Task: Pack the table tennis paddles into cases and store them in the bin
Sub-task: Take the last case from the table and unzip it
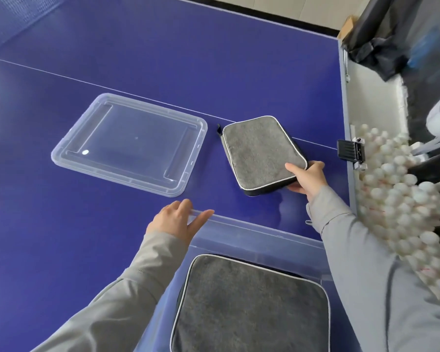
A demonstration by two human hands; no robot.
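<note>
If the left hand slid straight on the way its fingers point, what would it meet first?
The left hand rests on the bin's rim, fingers pointing up and right. Going on, it would probably meet the gray case that the right hand holds, though depth is unclear.

I can read no words, numbers or brand marks anywhere in front of me. The black net clamp [350, 150] at the worktop's [112, 250] edge bears a pale mark, too small to make out.
</note>
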